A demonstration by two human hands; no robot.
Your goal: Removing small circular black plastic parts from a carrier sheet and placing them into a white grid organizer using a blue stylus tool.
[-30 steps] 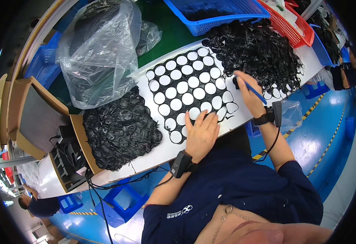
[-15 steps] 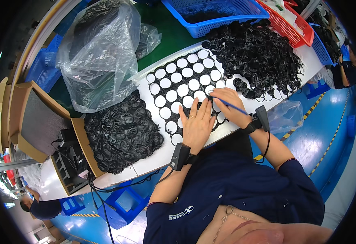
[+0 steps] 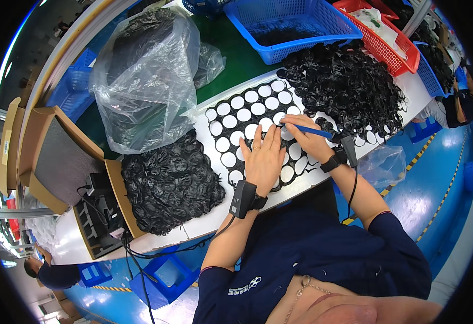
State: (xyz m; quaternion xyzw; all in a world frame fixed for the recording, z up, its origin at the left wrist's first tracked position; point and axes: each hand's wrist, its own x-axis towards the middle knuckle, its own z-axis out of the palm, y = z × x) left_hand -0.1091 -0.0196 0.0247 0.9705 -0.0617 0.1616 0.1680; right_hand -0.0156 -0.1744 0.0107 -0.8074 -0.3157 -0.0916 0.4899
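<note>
Starting at the left, a big pile of black rings (image 3: 170,186) lies on the white table (image 3: 204,227), and next to it sits the flat black tray of round holes (image 3: 247,116). The left hand (image 3: 263,156) lies flat on that tray, fingers straight and close together. Just right of it, the right hand (image 3: 308,141) pinches a blue pen (image 3: 308,130); the pen lies almost flat above the tray, long way across, tip pointing left.

Clear plastic bag (image 3: 139,81) beside cardboard box (image 3: 58,156)
</note>
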